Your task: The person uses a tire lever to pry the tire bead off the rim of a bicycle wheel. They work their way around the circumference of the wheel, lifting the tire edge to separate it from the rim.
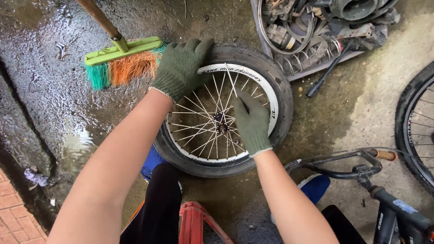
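- Both hands wore green knit gloves and worked on a small bicycle wheel (224,110) that lay flat on the wet ground at the centre of the frame.
- Left hand (181,68) gripped the tyre (275,83) at the wheel's upper left edge, fingers curled over the rubber.
- Right hand (252,123) sat inside the white rim (271,97), just right of the hub (221,124), and pinched a loose spoke (231,80) between its fingers.
- That spoke ran from the right hand's fingertips up and slightly left, its free end toward the top of the rim.
- Right hand was the nearer one to the hub; the left stayed out on the tyre.
- A broom (124,61) lay at the upper left, just beside the left hand.
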